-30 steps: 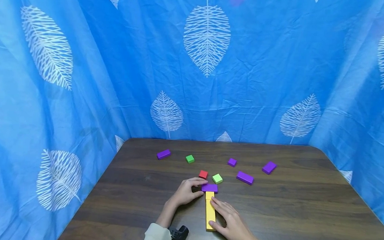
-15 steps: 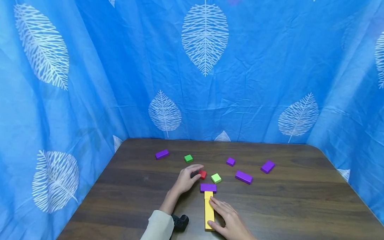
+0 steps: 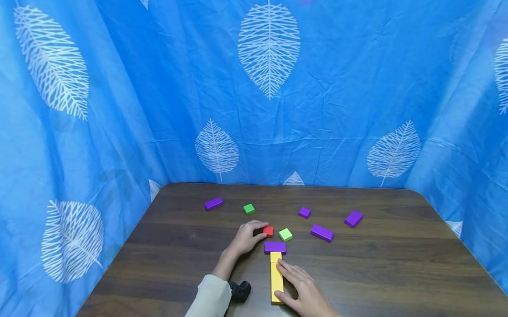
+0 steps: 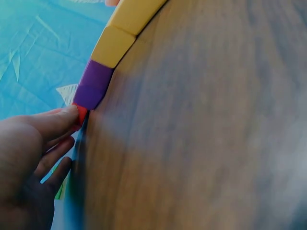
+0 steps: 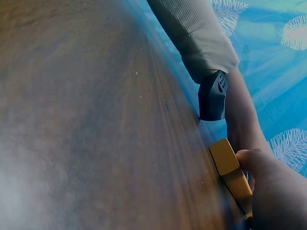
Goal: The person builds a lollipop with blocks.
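Beyond the nearest purple block (image 3: 274, 247), the left hand (image 3: 246, 237) pinches the red block (image 3: 269, 231); the right hand (image 3: 303, 293) rests, fingers spread, on the yellow blocks (image 3: 276, 281). Grasping red seems the step; lifting it would call for a firm pinch, clear of the lime block (image 3: 285, 234).

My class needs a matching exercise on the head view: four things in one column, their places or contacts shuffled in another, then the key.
Column 1
1. Left hand
2. Right hand
3. Light green block
4. Dark green block

Column 2
A. Just right of the red block, apart from it
B. Farther from the person than the red block, and left of it
C. Thumb and fingertips at the red block
D. Touching the yellow blocks

Pairs: 1-C, 2-D, 3-A, 4-B
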Tool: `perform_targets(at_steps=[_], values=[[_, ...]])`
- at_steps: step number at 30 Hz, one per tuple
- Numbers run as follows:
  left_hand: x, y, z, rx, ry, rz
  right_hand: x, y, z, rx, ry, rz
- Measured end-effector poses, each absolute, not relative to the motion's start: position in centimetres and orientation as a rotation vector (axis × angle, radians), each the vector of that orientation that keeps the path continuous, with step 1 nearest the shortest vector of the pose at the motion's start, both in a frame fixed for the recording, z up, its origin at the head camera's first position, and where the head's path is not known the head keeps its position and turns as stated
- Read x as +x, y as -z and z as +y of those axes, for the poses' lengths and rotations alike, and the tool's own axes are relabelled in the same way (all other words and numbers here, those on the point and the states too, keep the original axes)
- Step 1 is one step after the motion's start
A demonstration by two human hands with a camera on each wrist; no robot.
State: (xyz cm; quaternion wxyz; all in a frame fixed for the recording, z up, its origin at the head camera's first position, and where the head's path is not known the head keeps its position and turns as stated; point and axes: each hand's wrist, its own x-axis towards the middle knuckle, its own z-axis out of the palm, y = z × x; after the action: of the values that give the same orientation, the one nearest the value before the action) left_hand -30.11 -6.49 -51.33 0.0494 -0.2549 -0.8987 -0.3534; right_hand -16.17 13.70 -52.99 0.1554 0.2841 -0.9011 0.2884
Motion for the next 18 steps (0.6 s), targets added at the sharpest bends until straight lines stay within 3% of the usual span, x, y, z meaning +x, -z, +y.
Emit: perform_targets(at_steps=[18], values=[[-29.88, 51.19, -5.60, -0.780, 1.147, -2.684, -16.09, 52.54, 13.76, 0.802, -0.838, -2.654]])
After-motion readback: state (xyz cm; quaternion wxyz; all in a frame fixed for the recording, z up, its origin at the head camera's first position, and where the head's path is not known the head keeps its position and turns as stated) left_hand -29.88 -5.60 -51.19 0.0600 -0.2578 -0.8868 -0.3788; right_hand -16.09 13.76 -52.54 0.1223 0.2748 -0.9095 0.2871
